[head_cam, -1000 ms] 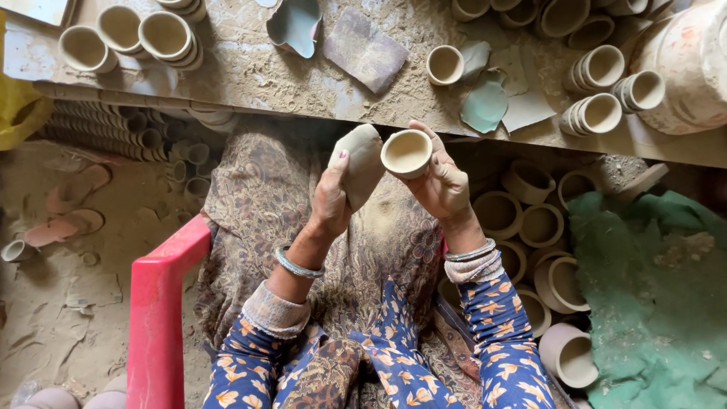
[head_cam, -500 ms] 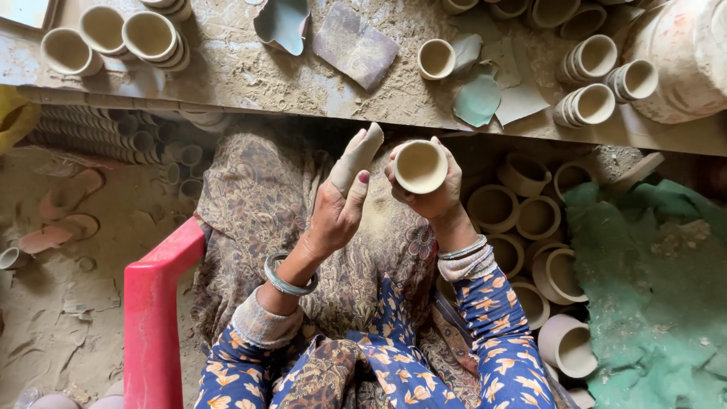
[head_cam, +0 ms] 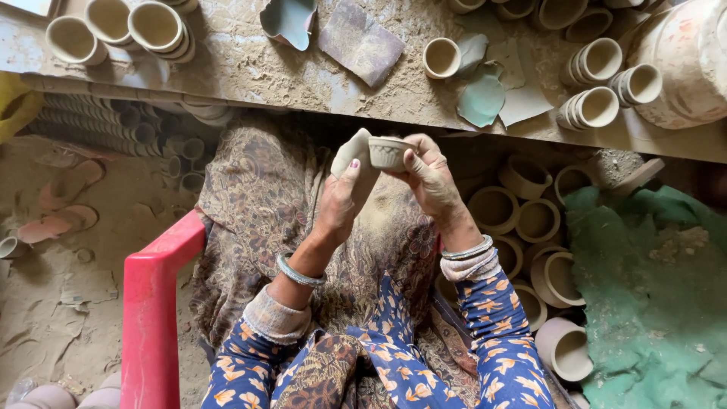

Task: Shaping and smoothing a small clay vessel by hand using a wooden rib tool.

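Note:
My right hand (head_cam: 433, 179) holds a small unfired clay cup (head_cam: 388, 152), tipped on its side so its patterned wall shows. My left hand (head_cam: 342, 198) grips a pale, flat piece of sanding sheet (head_cam: 350, 151) and presses it against the cup's left side. Both hands are raised over my lap, which is covered by a brown patterned cloth (head_cam: 261, 204), just below the edge of a dusty workbench (head_cam: 250, 68).
Stacks of clay cups (head_cam: 598, 83) and single cups (head_cam: 441, 57) stand on the bench with scraps of sheet (head_cam: 360, 39). More cups (head_cam: 522, 227) lie on the ground at right beside a green tarp (head_cam: 659, 295). A red chair arm (head_cam: 151, 303) is at left.
The cup has been turned from mouth-up to lying on its side. My left hand has shifted the sheet against the cup's side. Both hands sit slightly lower in view.

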